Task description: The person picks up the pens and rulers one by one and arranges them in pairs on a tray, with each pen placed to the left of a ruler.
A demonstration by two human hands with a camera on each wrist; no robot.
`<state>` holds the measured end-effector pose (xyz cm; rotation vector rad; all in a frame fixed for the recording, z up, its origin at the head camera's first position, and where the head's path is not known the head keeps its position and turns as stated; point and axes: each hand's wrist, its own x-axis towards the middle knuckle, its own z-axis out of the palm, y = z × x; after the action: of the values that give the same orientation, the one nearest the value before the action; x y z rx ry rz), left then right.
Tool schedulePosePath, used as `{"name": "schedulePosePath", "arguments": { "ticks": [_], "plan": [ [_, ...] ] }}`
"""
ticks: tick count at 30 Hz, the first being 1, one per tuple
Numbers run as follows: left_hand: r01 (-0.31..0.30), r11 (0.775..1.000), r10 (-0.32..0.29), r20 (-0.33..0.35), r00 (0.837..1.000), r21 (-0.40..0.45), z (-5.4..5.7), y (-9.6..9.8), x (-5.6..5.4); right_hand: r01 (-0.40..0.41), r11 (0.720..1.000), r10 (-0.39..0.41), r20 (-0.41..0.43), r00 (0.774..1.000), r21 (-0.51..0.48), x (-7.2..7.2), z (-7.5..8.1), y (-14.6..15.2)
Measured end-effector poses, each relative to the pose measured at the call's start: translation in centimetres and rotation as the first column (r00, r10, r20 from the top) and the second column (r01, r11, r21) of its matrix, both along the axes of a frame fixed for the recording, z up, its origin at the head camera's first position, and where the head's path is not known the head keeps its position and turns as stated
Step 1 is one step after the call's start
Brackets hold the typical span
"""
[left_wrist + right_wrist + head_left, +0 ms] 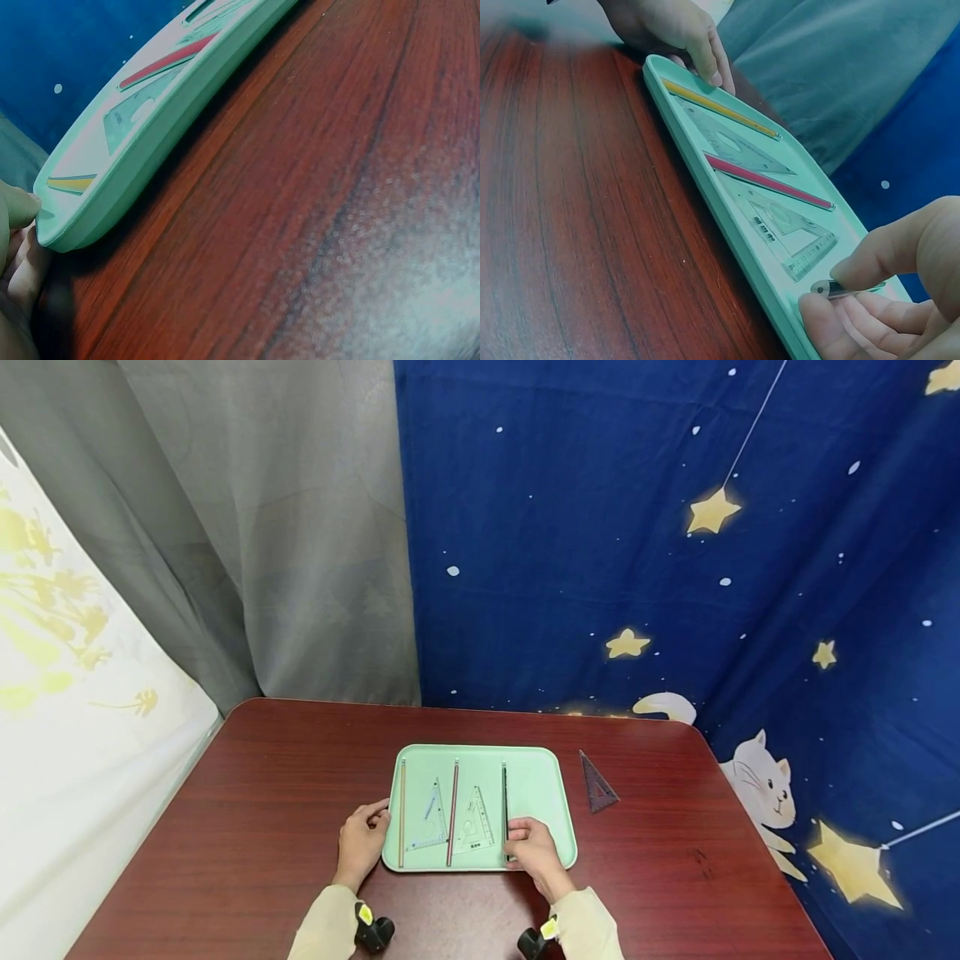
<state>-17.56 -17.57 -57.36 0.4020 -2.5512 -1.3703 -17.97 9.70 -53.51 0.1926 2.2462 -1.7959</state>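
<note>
A light green tray lies on the table. My left hand grips its left edge, with the thumb over the rim in the left wrist view. Close to the tray's near rim, my right hand pinches the lower end of a black pencil between thumb and fingers. The black pencil runs lengthwise, its end face showing in the right wrist view. Also in the tray are a yellow pencil, a transparent set square, a red pencil and a second transparent set square.
To the right of the tray, a dark set square rests on the reddish-brown table. Behind the table hang a grey curtain and a blue curtain with stars.
</note>
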Motion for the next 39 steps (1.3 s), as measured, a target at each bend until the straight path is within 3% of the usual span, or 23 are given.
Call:
{"name": "schedulePosePath", "arguments": {
  "ticks": [14,21,35,39],
  "plan": [
    [0.004,1.000,-0.004,-0.002,1.000,-0.002,0.04,0.03,0.09,-0.016,0.990,0.019,-0.020,1.000,0.138,-0.01,0.24,-0.20],
    [0.007,1.000,-0.007,0.000,1.000,0.000,0.01,0.07,0.10,-0.015,0.962,0.035,-0.069,0.997,0.274,0.07,0.90,-0.20],
    [0.013,1.000,-0.013,-0.006,1.000,0.000,0.17,-0.03,0.10,-0.024,0.921,0.084,-0.138,0.987,0.388,0.00,0.52,-0.33],
    [0.008,1.000,-0.008,0.000,1.000,0.000,0.09,0.00,0.02,-0.017,0.892,0.103,-0.167,0.981,0.452,-0.07,0.39,-0.34]
  ]
}}
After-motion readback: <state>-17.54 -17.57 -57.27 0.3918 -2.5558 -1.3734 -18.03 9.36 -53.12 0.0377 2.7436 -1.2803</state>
